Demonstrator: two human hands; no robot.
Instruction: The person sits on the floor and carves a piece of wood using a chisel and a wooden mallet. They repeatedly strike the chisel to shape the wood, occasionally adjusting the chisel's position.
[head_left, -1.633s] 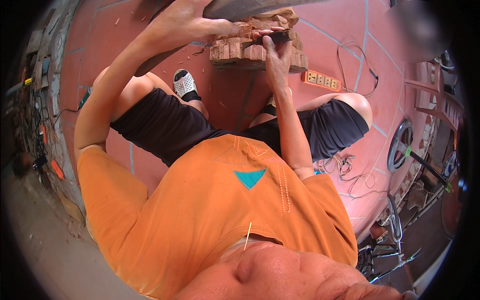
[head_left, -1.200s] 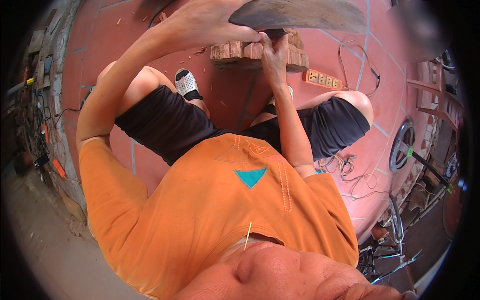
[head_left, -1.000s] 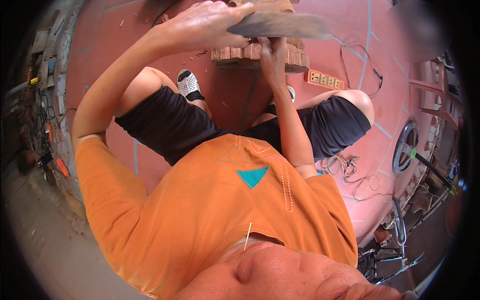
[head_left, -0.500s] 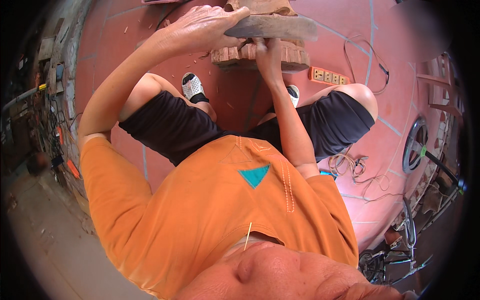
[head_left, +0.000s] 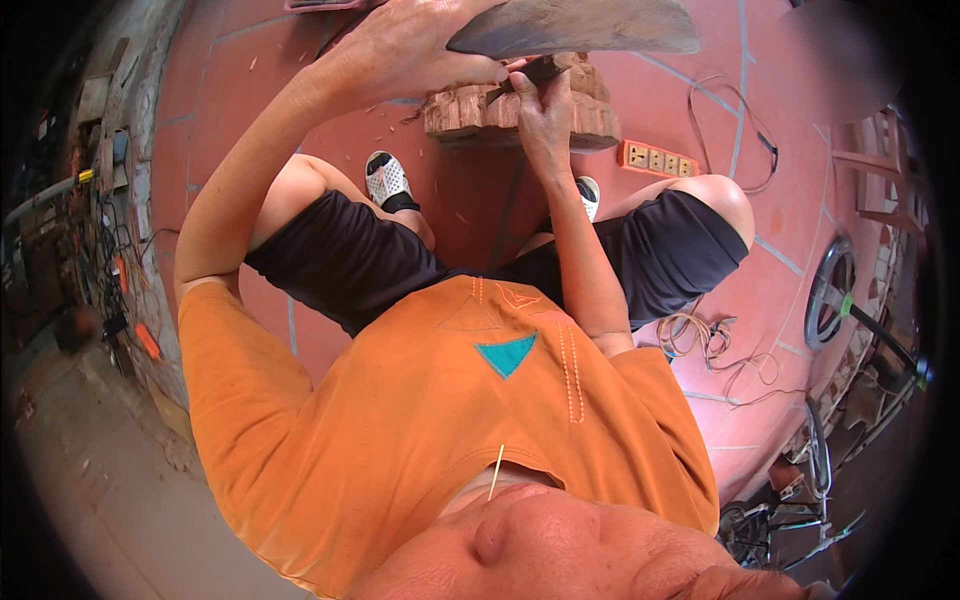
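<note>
- Upper centre: the grey-brown slab (head_left: 585, 28) is gripped by the left hand (head_left: 425, 52).
- The dark chisel-like tool (head_left: 541, 70), pinched by the right hand (head_left: 546, 118), is best steadied against the wood block (head_left: 468, 118).

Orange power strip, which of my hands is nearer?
Right. The right hand, gripping a dark tool, appears above and left of the orange power strip; the left hand is farther left and higher, holding a wide grey piece.
</note>
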